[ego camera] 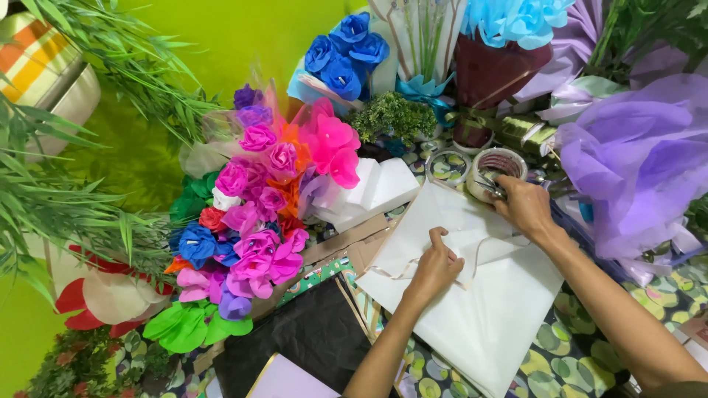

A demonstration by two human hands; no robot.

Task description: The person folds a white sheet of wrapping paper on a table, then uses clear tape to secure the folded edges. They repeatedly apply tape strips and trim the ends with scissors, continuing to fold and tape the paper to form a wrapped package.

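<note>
My left hand (pixel 435 267) rests with curled fingers on a folded sheet of white paper (pixel 479 309) and pinches a thin cream ribbon (pixel 483 243) that loops across the sheet. Farther back, my right hand (pixel 525 206) reaches to a roll of tape (pixel 498 166) and closes on a small pair of scissors (pixel 488 186) lying at its rim. A second, clear tape roll (pixel 448 166) sits just to the left.
A big bunch of pink, purple and blue paper flowers (pixel 251 221) lies on the left. White foam blocks (pixel 376 188), black paper (pixel 310 332), purple wrap (pixel 641 162), blue flower bouquets (pixel 346 55) and green leaves (pixel 66 199) crowd the patterned tabletop (pixel 575 361).
</note>
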